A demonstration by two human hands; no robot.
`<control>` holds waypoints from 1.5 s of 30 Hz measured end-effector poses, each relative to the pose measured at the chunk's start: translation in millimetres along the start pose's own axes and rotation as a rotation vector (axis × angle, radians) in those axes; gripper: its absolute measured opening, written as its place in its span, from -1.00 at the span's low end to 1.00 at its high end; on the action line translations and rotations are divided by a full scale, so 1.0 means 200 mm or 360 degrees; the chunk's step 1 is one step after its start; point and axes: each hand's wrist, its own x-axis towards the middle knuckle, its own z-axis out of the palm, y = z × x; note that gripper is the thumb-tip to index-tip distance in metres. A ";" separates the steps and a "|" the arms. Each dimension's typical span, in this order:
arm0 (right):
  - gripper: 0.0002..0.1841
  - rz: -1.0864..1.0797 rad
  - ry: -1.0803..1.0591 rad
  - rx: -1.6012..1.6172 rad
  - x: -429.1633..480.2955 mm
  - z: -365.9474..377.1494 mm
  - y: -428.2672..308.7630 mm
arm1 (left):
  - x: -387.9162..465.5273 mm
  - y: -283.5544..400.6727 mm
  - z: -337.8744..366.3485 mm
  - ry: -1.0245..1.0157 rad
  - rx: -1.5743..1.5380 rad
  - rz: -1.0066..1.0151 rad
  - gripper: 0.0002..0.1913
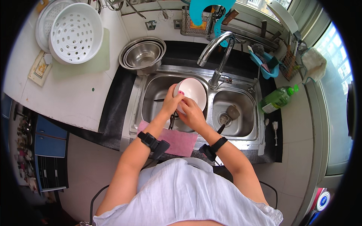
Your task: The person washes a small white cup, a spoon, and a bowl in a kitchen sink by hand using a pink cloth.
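Note:
A white bowl point(195, 91) with a pinkish outer wall is tilted over the large left basin of a stainless steel sink point(151, 84). My left hand point(170, 103) grips it at the left side, thumb over the rim. At the lower left of the rim, my right hand point(193, 113) holds the bowl too, its fingertips close to the left thumb. Something small and pink point(181, 92) shows by the fingers; what it is I cannot tell. Dark utensils point(172, 121) lie in the basin below, partly hidden by my hands and the bowl.
A chrome faucet point(217, 56) arches behind the bowl. The right basin holds a brownish round object point(233, 112) by the drain. A pink cloth point(178, 142) drapes over the front edge. Nested steel bowls point(144, 55), a white colander point(76, 34) and a green bottle point(275, 100) stand around.

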 end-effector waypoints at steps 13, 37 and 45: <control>-0.62 -0.0002 -0.0049 -0.0127 0.01 0.02 0.01 | 0.00 -0.04 0.02 0.0267 0.0133 0.0180 -0.47; -0.57 0.0080 -0.0018 0.0273 -0.08 0.00 0.04 | -0.14 0.01 0.09 0.0175 0.0873 0.0775 -0.35; -0.61 -0.0117 0.0093 0.0390 -0.10 0.01 0.03 | -0.11 0.13 0.01 -0.0533 -0.0308 0.0001 -0.42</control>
